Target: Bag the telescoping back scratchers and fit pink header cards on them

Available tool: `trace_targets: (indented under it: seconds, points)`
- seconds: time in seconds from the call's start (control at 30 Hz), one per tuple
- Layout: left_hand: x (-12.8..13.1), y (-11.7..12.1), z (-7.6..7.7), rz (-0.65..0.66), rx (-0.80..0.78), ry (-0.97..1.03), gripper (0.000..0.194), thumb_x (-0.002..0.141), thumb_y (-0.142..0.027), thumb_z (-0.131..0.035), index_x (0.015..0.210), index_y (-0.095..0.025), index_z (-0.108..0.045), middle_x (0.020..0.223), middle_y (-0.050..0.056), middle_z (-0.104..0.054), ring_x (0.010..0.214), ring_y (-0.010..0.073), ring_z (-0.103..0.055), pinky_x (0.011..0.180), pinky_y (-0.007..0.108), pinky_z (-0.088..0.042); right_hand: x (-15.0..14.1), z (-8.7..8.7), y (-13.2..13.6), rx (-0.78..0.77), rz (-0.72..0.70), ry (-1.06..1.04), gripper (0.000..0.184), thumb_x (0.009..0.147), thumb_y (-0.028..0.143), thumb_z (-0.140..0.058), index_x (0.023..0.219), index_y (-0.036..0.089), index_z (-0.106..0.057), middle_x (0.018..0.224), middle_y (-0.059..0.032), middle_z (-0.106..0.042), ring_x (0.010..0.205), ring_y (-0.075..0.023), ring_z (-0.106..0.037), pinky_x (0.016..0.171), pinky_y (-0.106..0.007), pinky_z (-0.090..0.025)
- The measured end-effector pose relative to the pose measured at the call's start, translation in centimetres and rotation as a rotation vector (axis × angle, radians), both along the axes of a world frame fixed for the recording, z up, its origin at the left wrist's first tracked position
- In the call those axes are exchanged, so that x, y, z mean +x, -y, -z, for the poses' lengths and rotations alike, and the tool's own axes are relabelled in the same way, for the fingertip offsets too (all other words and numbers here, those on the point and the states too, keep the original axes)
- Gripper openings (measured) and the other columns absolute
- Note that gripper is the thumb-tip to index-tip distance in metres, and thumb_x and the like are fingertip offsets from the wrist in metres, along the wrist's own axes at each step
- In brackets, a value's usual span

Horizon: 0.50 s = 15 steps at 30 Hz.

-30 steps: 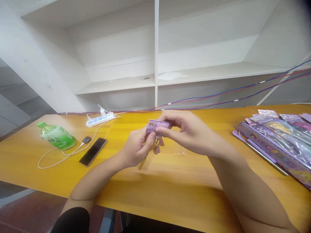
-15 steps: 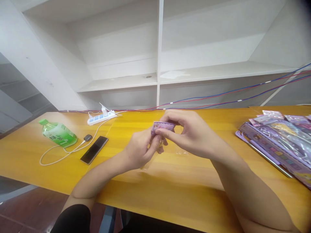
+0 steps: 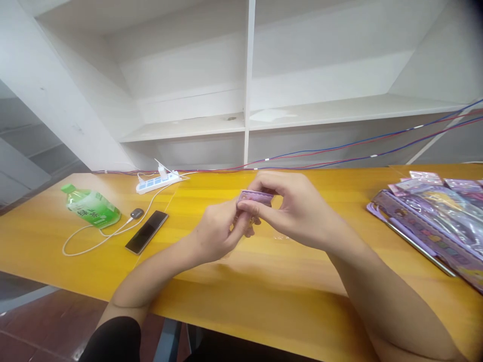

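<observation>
A small purple printed card (image 3: 256,197), which looks like the header of a clear packet, is held up over the middle of the table. My right hand (image 3: 296,208) pinches it, thumb on the near face and fingers curled behind. Closed just below and to the left, my left hand (image 3: 217,230) has its thumb against the card's lower left corner. Its fingers seem to grip the lower part of the same packet, mostly hidden behind the hand. The two thumbs nearly touch.
On the wooden table (image 3: 264,311) lie a green bottle (image 3: 92,207), a phone (image 3: 146,232), a white cable (image 3: 81,229) and a power strip (image 3: 158,182). At right, a purple box (image 3: 418,226) stands by several plastic packets (image 3: 445,198). White shelving (image 3: 247,75) rises behind.
The purple card has tilted, so its face looks narrower. Less clear plastic shows below my left hand. Both hands stay in almost the same place.
</observation>
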<state>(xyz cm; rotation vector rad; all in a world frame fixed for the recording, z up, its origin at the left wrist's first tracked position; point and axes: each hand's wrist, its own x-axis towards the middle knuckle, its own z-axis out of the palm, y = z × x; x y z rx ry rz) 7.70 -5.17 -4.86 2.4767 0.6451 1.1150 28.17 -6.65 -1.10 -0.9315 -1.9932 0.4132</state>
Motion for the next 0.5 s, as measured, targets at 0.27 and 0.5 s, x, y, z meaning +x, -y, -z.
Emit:
trace_targets:
  seconds: [0.27, 0.5]
  points:
    - [0.0, -0.1, -0.3, 0.167, -0.270, 0.010, 0.035, 0.113, -0.034, -0.044, 0.090, -0.018, -0.066, 0.076, 0.005, -0.078, 0.067, 0.0145, -0.077, 0.065, 0.025, -0.060, -1.9, 0.6, -0.2, -0.018, 0.105, -0.118, 0.055, 0.093, 0.060, -0.077, 0.068, 0.021, -0.047, 0.064, 0.0012, -0.056, 0.060, -0.0117, -0.049, 0.057, -0.027, -0.034]
    - [0.3, -1.2, 0.3, 0.226, -0.735, 0.423, 0.032, 0.105, -0.044, -0.066, 0.114, -0.013, -0.069, 0.099, 0.012, -0.083, 0.076, 0.0199, -0.082, 0.073, 0.033, -0.069, 1.3, -0.6, -1.0, -0.052, 0.121, -0.101, 0.052, 0.104, 0.070, -0.056, 0.085, 0.022, -0.063, 0.069, 0.0004, -0.063, 0.061, -0.0132, -0.053, 0.059, -0.028, -0.037]
